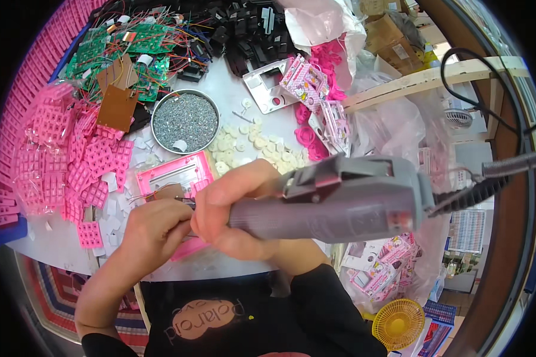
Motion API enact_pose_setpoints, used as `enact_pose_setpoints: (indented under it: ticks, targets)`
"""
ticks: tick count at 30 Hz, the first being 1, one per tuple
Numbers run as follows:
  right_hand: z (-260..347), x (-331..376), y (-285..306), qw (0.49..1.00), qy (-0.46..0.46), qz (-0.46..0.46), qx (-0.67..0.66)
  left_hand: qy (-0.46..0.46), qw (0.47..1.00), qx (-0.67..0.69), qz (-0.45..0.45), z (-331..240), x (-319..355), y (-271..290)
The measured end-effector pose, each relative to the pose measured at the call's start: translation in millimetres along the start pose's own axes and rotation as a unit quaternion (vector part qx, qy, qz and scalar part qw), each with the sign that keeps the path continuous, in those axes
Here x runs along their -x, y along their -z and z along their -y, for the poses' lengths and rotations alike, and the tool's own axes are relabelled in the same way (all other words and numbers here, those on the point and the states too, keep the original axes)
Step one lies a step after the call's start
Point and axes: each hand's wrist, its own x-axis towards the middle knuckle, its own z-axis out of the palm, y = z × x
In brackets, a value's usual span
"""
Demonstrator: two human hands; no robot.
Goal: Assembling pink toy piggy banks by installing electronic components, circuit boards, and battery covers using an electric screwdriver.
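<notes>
My right hand (220,205) is wrapped round a grey electric screwdriver (327,217), held almost level with its bit pointing left. A coiled cord (470,193) runs from its rear end to the right. My left hand (152,229) is closed, thumb and fingers pinched together close by the bit tip; whatever they hold is hidden. Beneath both hands lies a pink plastic case (203,166) with a silvery strip inside. A small brown board (168,191) with thin wires shows in it, partly covered by my hands.
Beyond the case stands a round metal bowl of screws (186,122). Cream plastic discs (262,143) are scattered beside it. Pink keypads (92,169) are heaped at left, green circuit boards (155,38) and black parts (244,30) behind. Printed panels (307,80) lie right; a yellow basket (398,324) sits lower right.
</notes>
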Motion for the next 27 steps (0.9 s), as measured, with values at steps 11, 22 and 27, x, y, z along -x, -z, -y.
enact_pose_setpoints:
  ticks: [11, 22, 27]
  targets:
    - [3.8, -2.9, -26.8, 0.998, 0.025, -0.06, -0.018, -0.005, 0.998, -0.018, -0.06, -1.6, 14.7, -4.0]
    - [4.4, -6.1, -9.9, 0.995, 0.057, 0.066, -0.045, -0.083, 0.979, -0.102, -0.153, 3.7, 25.0, -11.4]
    - [0.3, -5.4, -10.9, 0.995, 0.052, 0.071, -0.035, -0.084, 0.982, -0.089, -0.147, 6.1, 27.3, -12.1]
